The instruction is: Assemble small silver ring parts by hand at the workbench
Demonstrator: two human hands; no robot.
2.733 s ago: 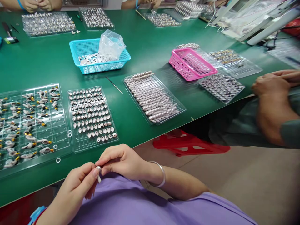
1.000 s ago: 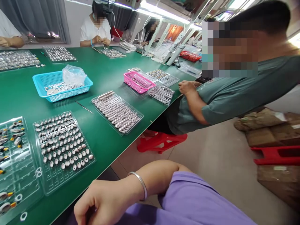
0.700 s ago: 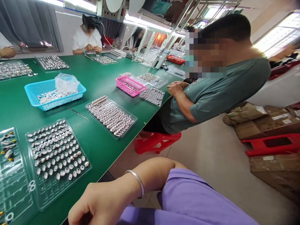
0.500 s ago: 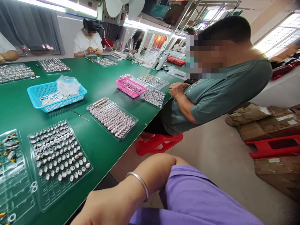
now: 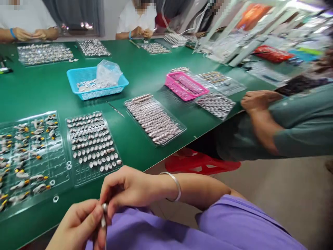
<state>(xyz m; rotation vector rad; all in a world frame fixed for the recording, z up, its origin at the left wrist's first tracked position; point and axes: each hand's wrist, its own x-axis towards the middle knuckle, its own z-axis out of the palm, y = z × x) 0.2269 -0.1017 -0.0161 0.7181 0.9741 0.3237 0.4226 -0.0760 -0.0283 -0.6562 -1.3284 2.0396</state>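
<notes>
Close to the table's front edge, my left hand [image 5: 83, 220] pinches a small whitish-grey piece [image 5: 103, 221] between thumb and fingers. My right hand [image 5: 127, 189], with a silver bangle on the wrist, closes its fingertips at the top of the same piece. Its exact kind is too small and covered to make out. Just beyond my hands, a clear tray [image 5: 85, 178] carries rows of small oval pieces with white faces and dark rims. Left of it, another clear tray [image 5: 61, 170] bears black-and-white pieces with yellow ends. A white ring [image 5: 55, 199] lies beside it.
Further back are a blue basket [image 5: 97, 94] with white pieces and a plastic bag, a thin pointed tool [image 5: 116, 109], a tray of pinkish pieces [image 5: 156, 119] and a pink basket [image 5: 179, 92]. At right, a co-worker's arm [image 5: 265, 121] is above a red stool [image 5: 203, 164]. Others sit across.
The view has swung left and down. Both my hands now show, together at the small piece; before, only my right hand and forearm were visible, low in the frame.
</notes>
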